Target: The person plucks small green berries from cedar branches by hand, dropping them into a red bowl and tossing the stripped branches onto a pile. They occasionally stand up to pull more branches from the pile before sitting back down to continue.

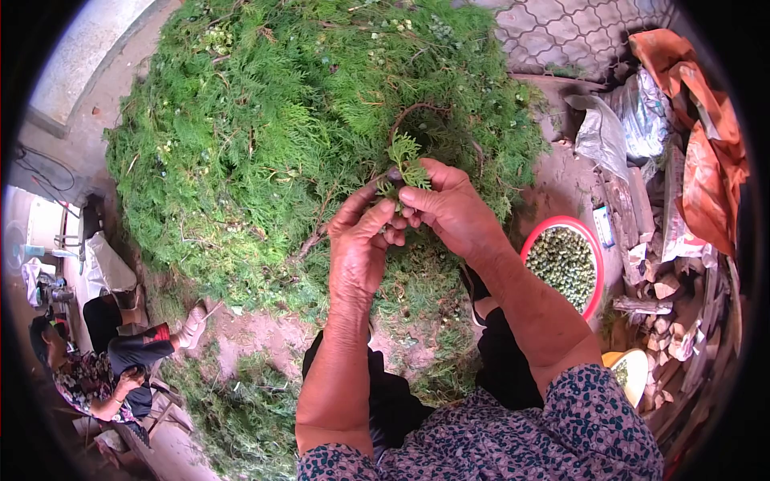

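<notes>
Both of my hands meet over the near side of a big heap of green conifer branches [273, 120]. Between them is a small green conifer sprig [407, 152], its scaly leaves sticking up above the fingers. My left hand [362, 220] has its thumb and fingers closed at the base of the sprig. From the other side, my right hand [449, 204] pinches the sprig, thumb on top. Dark stains mark the fingertips. Whether a cone sits between the fingers is hidden.
To the right stands a red-rimmed basin [594, 248] full of small green cones. Below it is a yellow container [634, 375]. Chopped firewood [662, 345], an orange tarp [706, 160] and plastic sacks line the right side. Another person [104, 377] sits at lower left near loose branches [241, 417].
</notes>
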Demonstrator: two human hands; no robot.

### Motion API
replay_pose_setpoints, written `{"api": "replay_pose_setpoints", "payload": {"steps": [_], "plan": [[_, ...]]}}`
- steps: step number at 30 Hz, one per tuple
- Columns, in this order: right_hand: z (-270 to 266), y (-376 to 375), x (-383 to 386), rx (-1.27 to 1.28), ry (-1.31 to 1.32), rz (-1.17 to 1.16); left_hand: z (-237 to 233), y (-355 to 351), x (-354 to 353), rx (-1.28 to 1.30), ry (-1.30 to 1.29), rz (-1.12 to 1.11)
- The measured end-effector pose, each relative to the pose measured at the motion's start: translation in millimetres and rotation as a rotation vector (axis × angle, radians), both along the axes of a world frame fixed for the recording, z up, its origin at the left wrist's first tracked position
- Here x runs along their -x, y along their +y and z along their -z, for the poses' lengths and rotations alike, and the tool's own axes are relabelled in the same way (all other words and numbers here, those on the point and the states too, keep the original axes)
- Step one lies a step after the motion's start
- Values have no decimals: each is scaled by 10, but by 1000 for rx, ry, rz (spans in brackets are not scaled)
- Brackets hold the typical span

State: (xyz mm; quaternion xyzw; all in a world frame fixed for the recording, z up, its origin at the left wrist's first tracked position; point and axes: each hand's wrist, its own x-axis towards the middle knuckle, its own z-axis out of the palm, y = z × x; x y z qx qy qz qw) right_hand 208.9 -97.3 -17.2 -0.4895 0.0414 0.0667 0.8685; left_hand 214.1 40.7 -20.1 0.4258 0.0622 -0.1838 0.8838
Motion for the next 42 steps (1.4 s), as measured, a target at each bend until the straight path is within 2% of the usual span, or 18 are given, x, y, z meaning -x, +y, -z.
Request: {"api": "replay_pose_setpoints", "payload": {"steps": [4, 6, 7, 9, 13, 15, 16, 18, 22, 25, 28, 29, 31, 37, 39, 41, 42], "plan": [[10, 33, 9, 6, -7, 17, 56, 3, -18, -46, -61, -7], [-26, 88, 34, 239, -74, 79, 37, -10, -8, -66, -115, -53], [-20, 131, 40, 239, -74, 77, 49, -22, 3, -66, -115, -56], [0, 232, 51, 227, -101, 231, 82, -58, 44, -83, -174, -140], [20, 284, 85, 211, -54, 285, 106, -118, 69, -160, -184, -231], [80, 230, 65, 37, -50, 163, 148, -73, 11, 84, -3, -210], [80, 210, 56, 38, -50, 162, 139, -46, 1, 85, -3, -211], [80, 178, 40, -254, 25, 43, 117, 12, -6, 139, 94, -120], [79, 134, 29, -355, 125, -20, 114, 66, -8, 198, 115, -73], [103, 159, 17, -325, 86, 9, 96, 72, 13, 238, 134, -103], [170, 110, -1, -131, 159, 259, 177, 114, -8, 407, 161, -21], [215, 71, -27, -132, 159, 244, 141, 111, 6, 406, 156, -35], [313, -2, -87, -51, 193, 383, 38, 99, 35, 403, 181, -27], [521, 23, -195, 74, 268, 554, -25, 87, 60, 411, 147, -58], [490, 227, -192, 156, 249, 551, -44, 125, 71, 477, 44, 76], [545, 595, -140, 239, 232, 554, -134, 134, 95, 487, 36, 103], [693, 912, -62, 292, -70, 257, -195, 127, 109, 493, 17, 103]]}}
